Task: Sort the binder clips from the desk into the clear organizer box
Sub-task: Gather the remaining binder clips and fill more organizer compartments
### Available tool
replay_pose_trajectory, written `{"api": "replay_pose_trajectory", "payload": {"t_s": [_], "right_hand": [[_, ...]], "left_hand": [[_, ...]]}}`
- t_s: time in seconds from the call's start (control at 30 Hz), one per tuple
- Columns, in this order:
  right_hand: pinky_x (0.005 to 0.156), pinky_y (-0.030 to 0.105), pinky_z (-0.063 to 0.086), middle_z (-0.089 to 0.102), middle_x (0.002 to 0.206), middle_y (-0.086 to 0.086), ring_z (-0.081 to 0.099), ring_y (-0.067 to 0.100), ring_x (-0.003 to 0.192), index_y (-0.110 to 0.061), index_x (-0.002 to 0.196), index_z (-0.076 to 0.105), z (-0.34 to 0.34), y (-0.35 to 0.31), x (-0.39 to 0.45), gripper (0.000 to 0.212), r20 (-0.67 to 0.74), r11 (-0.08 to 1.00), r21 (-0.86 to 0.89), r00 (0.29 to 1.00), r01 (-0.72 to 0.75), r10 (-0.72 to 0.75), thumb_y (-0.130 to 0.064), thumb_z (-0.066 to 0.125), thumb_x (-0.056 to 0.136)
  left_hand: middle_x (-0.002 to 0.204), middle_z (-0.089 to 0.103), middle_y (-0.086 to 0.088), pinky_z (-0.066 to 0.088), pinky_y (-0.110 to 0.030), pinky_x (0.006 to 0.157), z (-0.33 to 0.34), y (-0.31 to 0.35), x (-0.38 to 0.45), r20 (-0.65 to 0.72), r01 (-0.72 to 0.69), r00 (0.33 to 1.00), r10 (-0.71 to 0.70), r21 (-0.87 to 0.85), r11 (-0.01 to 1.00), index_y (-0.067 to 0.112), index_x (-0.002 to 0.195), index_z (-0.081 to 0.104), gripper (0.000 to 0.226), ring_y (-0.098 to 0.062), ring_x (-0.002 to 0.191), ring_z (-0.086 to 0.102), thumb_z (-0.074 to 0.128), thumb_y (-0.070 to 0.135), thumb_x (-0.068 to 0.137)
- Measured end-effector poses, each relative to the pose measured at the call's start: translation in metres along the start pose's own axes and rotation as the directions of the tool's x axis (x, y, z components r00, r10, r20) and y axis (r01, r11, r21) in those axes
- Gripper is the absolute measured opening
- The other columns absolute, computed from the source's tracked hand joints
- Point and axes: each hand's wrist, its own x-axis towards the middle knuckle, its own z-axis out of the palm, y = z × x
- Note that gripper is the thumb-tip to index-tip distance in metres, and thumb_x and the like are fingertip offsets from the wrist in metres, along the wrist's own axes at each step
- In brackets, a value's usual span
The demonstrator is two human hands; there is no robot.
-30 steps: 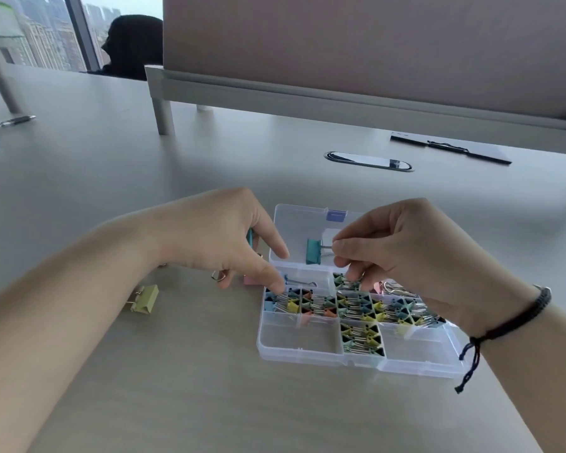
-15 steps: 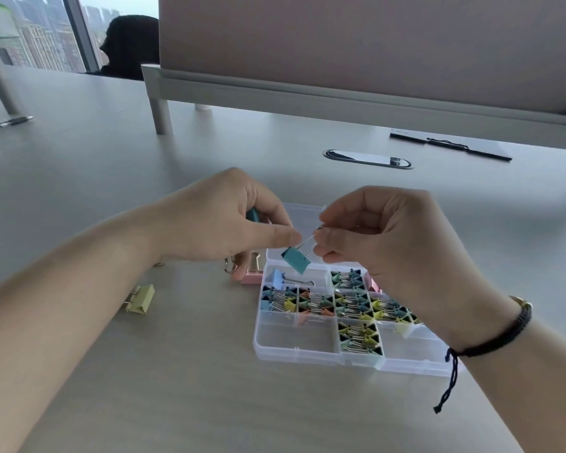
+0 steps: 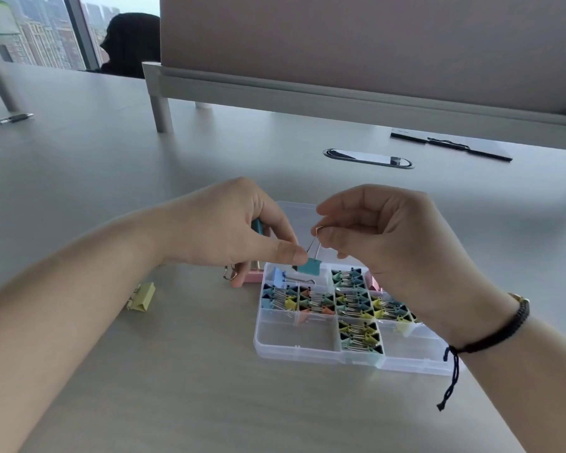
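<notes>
The clear organizer box (image 3: pixel 294 346) lies open on the desk, several compartments packed with small coloured binder clips. My right hand (image 3: pixel 383 240) pinches the wire handles of a teal binder clip (image 3: pixel 308 267) that hangs over the box's back-left compartment, where a light blue clip (image 3: pixel 278 276) lies. My left hand (image 3: pixel 229 230) curls around another teal clip (image 3: pixel 258 225), its thumb tip touching the hanging clip. A pink clip (image 3: pixel 254 276) lies under my left hand beside the box. A yellow clip (image 3: pixel 143 297) lies on the desk to the left.
A grey partition on legs (image 3: pixel 340 93) crosses the back of the desk. A cable grommet (image 3: pixel 368 157) and a black clipboard (image 3: pixel 451 146) lie behind the box. A pen (image 3: pixel 7 120) lies far left. A seated person (image 3: pixel 128 44) is by the window.
My right hand has lifted the teal clip by its handles and tipped it so it hangs body-down. My left hand has risen from the box and its thumb now meets the clip.
</notes>
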Motion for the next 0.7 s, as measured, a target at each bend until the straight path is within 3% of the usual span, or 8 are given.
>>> {"api": "replay_pose_trajectory", "payload": {"t_s": [0.13, 0.27, 0.33, 0.4, 0.47, 0.57, 0.7], "right_hand": [[0.079, 0.027, 0.057, 0.076, 0.080, -0.017, 0.071, 0.000, 0.079, -0.027, 0.091, 0.074, 0.004, 0.002, -0.002, 0.024, 0.067, 0.972, -0.214, 0.995, 0.092, -0.079, -0.003, 0.070, 0.086], [0.082, 0.024, 0.053, 0.075, 0.083, -0.019, 0.069, 0.001, 0.085, -0.029, 0.101, 0.069, 0.004, 0.000, -0.003, 0.028, 0.118, 0.942, -0.283, 0.981, 0.181, -0.153, -0.003, 0.064, 0.090], [0.084, 0.022, 0.052, 0.076, 0.084, -0.018, 0.069, 0.002, 0.087, -0.028, 0.105, 0.064, 0.003, 0.000, -0.003, 0.030, 0.132, 0.942, -0.265, 0.976, 0.205, -0.176, -0.003, 0.063, 0.091], [0.085, 0.020, 0.051, 0.075, 0.085, -0.018, 0.069, 0.003, 0.088, -0.027, 0.106, 0.062, 0.003, 0.001, -0.002, 0.029, 0.163, 0.942, -0.254, 0.970, 0.219, -0.182, -0.002, 0.062, 0.092], [0.084, 0.019, 0.051, 0.075, 0.085, -0.018, 0.069, 0.003, 0.088, -0.026, 0.107, 0.062, 0.005, 0.002, -0.001, 0.029, 0.203, 0.938, -0.263, 0.963, 0.226, -0.175, -0.002, 0.061, 0.092], [0.081, 0.013, 0.049, 0.075, 0.085, -0.017, 0.067, 0.000, 0.087, -0.025, 0.107, 0.063, 0.010, 0.005, -0.001, 0.029, 0.239, 0.915, -0.306, 0.952, 0.262, -0.193, 0.000, 0.059, 0.092], [0.080, 0.009, 0.047, 0.074, 0.092, -0.019, 0.064, -0.004, 0.090, -0.026, 0.108, 0.068, 0.013, 0.009, -0.001, 0.028, 0.292, 0.886, -0.376, 0.942, 0.271, -0.164, -0.003, 0.058, 0.094]], "left_hand": [[0.050, 0.065, -0.003, 0.050, -0.019, 0.059, -0.002, -0.001, 0.001, -0.063, 0.022, 0.998, -0.022, -0.003, 1.000, 0.030, 0.089, 0.073, 0.027, -0.014, 0.045, 0.061, 0.066, 0.055, 0.079], [0.048, 0.059, -0.001, 0.043, -0.018, 0.043, -0.001, -0.003, 0.006, -0.164, 0.051, 0.984, -0.064, -0.083, 0.995, 0.024, 0.091, 0.072, 0.032, -0.012, 0.042, 0.058, 0.061, 0.053, 0.084], [0.051, 0.051, 0.000, 0.032, -0.020, 0.038, -0.001, -0.003, 0.009, -0.178, 0.094, 0.974, -0.138, -0.235, 0.968, 0.020, 0.094, 0.070, 0.042, -0.015, 0.045, 0.059, 0.053, 0.058, 0.087], [0.056, 0.048, -0.002, 0.024, -0.021, 0.042, -0.004, -0.002, 0.010, -0.202, 0.131, 0.953, -0.226, -0.398, 0.908, 0.016, 0.098, 0.067, 0.047, -0.020, 0.048, 0.060, 0.047, 0.058, 0.093], [0.058, 0.051, -0.004, 0.020, -0.022, 0.047, -0.008, -0.001, 0.009, -0.219, 0.148, 0.927, -0.304, -0.530, 0.835, 0.014, 0.097, 0.065, 0.040, -0.023, 0.050, 0.060, 0.047, 0.050, 0.098], [0.064, 0.052, -0.005, 0.017, -0.019, 0.041, -0.012, -0.001, 0.009, -0.189, 0.169, 0.905, -0.382, -0.663, 0.729, 0.015, 0.092, 0.059, 0.017, -0.025, 0.055, 0.063, 0.051, 0.030, 0.096], [0.074, 0.054, -0.007, 0.023, -0.024, 0.047, -0.012, -0.001, 0.007, -0.110, 0.183, 0.915, -0.389, -0.745, 0.642, 0.013, 0.088, 0.050, 0.004, -0.025, 0.059, 0.066, 0.047, 0.010, 0.090]]}}
